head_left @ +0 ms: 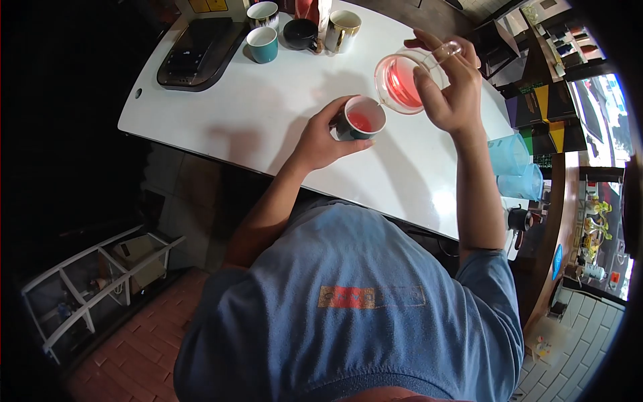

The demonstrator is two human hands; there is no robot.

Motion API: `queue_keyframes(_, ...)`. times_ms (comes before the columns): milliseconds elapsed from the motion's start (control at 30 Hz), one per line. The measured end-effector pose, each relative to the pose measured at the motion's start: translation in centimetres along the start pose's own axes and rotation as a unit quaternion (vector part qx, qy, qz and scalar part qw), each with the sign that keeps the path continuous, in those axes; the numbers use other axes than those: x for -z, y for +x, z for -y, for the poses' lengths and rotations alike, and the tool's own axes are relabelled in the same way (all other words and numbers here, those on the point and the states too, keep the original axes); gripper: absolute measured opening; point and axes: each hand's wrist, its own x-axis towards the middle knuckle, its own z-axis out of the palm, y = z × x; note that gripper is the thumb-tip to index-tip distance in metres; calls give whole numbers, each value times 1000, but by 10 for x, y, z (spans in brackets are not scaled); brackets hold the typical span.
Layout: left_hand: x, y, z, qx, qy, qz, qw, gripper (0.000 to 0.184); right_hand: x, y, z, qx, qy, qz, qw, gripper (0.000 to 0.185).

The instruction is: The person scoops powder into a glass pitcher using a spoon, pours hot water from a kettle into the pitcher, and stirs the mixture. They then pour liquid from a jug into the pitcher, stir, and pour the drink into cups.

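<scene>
My left hand (pixel 320 139) is wrapped round a teal cup (pixel 349 132) with a white inside and some red liquid in it. To its right, my right hand (pixel 450 90) grips a clear glass pitcher (pixel 402 84) by its handle. The pitcher is tilted toward the cup, and red liquid lies in it. Its spout is close to the cup's rim; whether a stream is falling is too small to tell.
On the white table (pixel 268 100), a black scale (pixel 201 55) stands at the back left. Beside it are a teal cup (pixel 262 45), a black mug (pixel 301 33) and a white-and-gold mug (pixel 343 32). Blue plastic pitchers (pixel 509 155) stand at the right edge.
</scene>
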Motion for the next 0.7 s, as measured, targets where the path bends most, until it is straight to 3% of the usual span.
queue_keyframes(100,0,0,-1,10,-3,-9,1000,71,-9,-22,-3,-126,46,-52,990,37)
queue_keyframes(133,1,0,2,11,-2,-8,1000,71,-13,-28,-5,-128,47,-53,989,37)
queue_keyframes(233,4,4,9,-11,-4,-28,1000,73,-15,-52,-14,-270,171,-154,935,32)
queue_keyframes(267,8,5,10,-18,64,-40,997,73,-13,-59,-16,-299,184,-175,920,31)
queue_keyframes(300,12,7,11,-24,131,-52,990,73,-11,-65,-17,-307,204,-192,909,32)
queue_keyframes(600,34,33,36,-1,129,-75,989,69,15,-116,-19,-390,115,-186,895,39)
queue_keyframes(700,36,44,41,23,128,-82,988,70,17,-124,-17,-411,146,-187,880,40)
